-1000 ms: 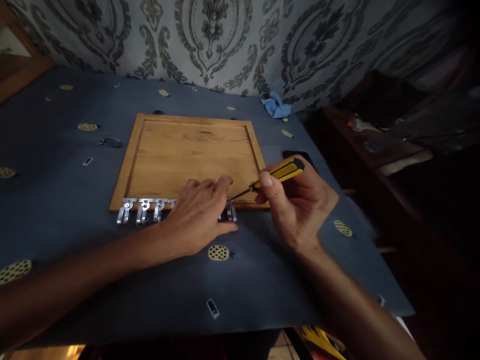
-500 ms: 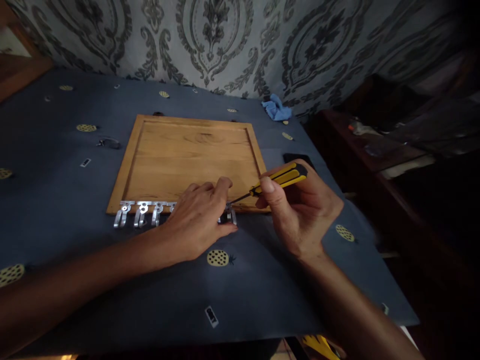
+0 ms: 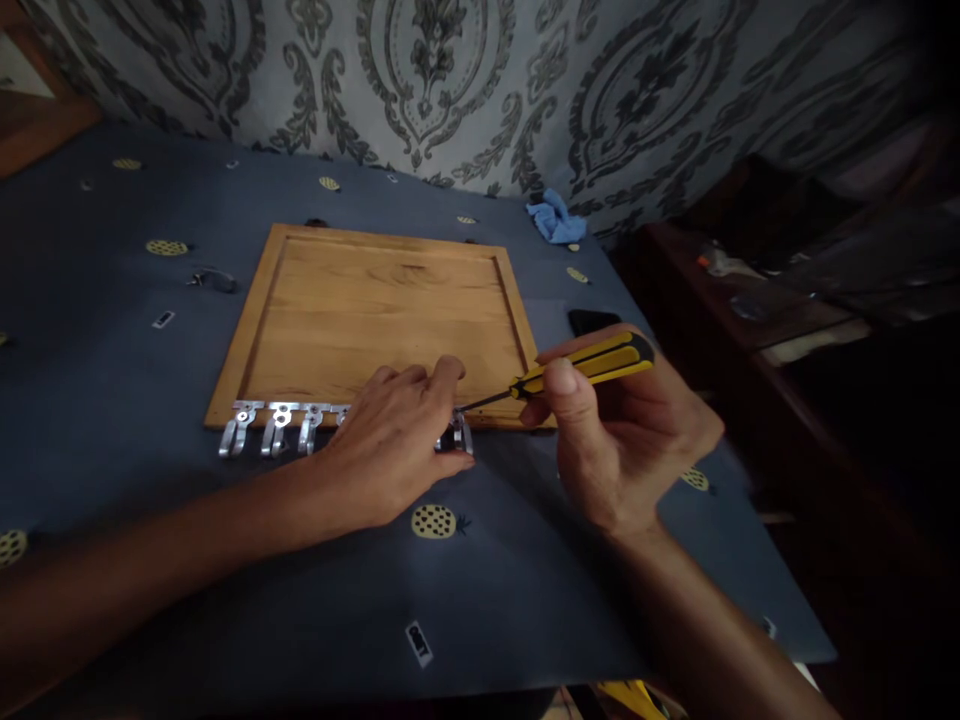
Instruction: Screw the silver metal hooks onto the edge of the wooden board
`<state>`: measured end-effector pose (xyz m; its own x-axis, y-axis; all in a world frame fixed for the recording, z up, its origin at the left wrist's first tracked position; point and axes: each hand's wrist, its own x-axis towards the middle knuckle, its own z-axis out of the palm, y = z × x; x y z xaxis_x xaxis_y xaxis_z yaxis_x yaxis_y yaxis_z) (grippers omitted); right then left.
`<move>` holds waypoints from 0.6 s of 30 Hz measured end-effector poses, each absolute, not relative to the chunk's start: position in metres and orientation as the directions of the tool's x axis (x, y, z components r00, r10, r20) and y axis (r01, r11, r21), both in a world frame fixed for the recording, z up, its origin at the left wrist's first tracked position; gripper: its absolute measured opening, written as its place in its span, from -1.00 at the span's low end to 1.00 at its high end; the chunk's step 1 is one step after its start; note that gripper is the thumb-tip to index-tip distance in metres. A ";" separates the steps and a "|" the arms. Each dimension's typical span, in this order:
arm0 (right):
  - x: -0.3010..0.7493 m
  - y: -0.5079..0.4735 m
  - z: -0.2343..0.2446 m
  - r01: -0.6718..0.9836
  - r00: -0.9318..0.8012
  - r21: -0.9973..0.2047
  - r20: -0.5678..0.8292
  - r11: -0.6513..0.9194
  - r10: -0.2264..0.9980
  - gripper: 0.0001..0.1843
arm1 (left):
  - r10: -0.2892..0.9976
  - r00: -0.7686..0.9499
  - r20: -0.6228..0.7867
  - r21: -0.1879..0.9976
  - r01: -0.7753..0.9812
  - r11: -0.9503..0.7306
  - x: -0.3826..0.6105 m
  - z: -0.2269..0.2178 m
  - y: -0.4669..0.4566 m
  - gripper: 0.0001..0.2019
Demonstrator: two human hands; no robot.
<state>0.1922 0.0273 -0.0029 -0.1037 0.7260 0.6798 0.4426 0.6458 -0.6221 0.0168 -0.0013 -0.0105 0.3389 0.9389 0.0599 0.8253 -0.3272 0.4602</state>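
Observation:
A framed wooden board lies on the blue patterned cloth, with a metal hook rail along its near edge. My left hand rests over the rail's right part, its thumb and fingers closed around a hook there. Most of the rail's middle is hidden beneath that hand. In my right hand is a yellow and black screwdriver, gripped by the handle and tilted. Its tip meets the rail near the right end, just beside my left index finger. The screw itself is too small to make out.
A crumpled blue cloth lies at the table's back right. Behind my right hand is a dark flat object. Left of the board sits a small dark clip-like item. The patterned curtain hangs along the back.
My right hand has shifted right and slightly down, and the screwdriver now leans lower. Its tip stays at the rail. My left hand holds its place.

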 end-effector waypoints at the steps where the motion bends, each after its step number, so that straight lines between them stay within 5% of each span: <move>1: 0.192 0.027 -0.003 0.441 -0.104 -0.624 0.678 0.645 0.727 -0.83 | 0.940 0.336 0.060 0.458 0.828 -0.325 0.017 -0.011 -0.001 -0.41; 18: 0.192 0.027 0.000 0.443 -0.166 -0.676 0.584 0.589 0.795 -0.81 | 0.935 0.345 0.077 0.452 0.824 -0.341 0.016 -0.011 -0.001 -0.42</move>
<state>0.1920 0.0271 0.0004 -0.1661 0.7947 0.5839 0.4426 0.5892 -0.6760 0.0163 -0.0010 -0.0115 0.3449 0.9354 0.0773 0.8243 -0.3413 0.4517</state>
